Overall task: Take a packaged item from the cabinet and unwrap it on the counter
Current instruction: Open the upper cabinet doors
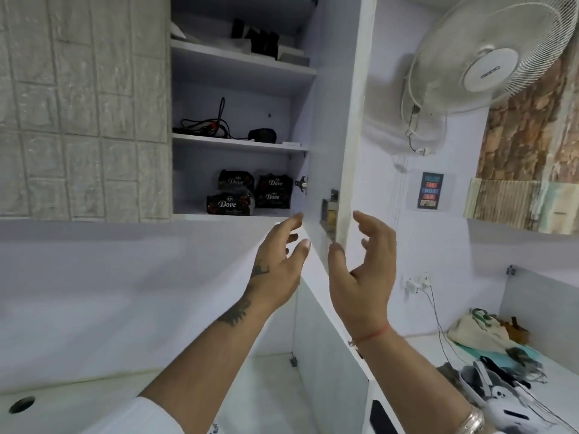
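Note:
Several black Dove packages lie stacked on the bottom shelf of the wall cabinet, whose door stands swung out to the right. My left hand is raised just below the cabinet's bottom edge, fingers spread and empty. My right hand hovers beside the door's lower edge, fingers curled apart, holding nothing. Neither hand touches the packages.
Cables and a black object lie on the middle shelf, dark items on the top one. A wall fan hangs at the upper right. The white counter has a round hole; bags, cloth and cables lie at the right.

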Available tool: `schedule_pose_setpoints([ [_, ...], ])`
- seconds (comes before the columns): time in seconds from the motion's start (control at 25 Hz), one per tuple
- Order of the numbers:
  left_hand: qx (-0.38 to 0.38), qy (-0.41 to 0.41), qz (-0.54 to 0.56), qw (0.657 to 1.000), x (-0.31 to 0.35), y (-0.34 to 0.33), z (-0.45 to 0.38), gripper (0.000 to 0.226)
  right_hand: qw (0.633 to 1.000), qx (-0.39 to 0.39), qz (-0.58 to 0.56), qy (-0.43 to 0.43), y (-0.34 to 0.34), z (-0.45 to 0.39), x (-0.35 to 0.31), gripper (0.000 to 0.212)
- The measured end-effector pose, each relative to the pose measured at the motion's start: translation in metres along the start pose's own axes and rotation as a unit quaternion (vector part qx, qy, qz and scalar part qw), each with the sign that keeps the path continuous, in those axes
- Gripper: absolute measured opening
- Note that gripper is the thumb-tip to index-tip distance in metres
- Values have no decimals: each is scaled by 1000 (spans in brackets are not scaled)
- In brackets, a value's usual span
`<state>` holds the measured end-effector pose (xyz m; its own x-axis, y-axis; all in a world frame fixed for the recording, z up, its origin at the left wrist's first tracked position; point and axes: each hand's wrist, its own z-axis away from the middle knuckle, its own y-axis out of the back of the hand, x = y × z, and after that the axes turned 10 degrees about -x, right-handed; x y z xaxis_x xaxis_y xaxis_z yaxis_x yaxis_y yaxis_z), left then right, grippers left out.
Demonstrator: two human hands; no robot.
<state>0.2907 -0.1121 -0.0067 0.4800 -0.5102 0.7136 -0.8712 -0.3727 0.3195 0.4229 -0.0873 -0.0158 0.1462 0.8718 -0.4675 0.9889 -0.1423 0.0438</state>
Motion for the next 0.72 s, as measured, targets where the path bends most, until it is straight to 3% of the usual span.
schedule_pose_setpoints([
  [0.08,57,-15,-1,998,6,6,0,46,998,-51,-23,19,1,-1,-6,47],
  [0.24,113,-14,-32,993,4,36,4,47,975,-183,-85,-91,-32,-3,-6,43],
  [0.36,127,-7,-89,988,-9,60,9,48,956,-227,-113,-147,-66,-9,-3,43],
  [0.6,179,19,-152,972,-53,137,6,47,928,-300,-149,-162,-176,-17,-5,47],
  [0.72,189,27,-193,963,-81,185,-3,46,905,-348,-169,-178,-246,-24,-9,64],
])
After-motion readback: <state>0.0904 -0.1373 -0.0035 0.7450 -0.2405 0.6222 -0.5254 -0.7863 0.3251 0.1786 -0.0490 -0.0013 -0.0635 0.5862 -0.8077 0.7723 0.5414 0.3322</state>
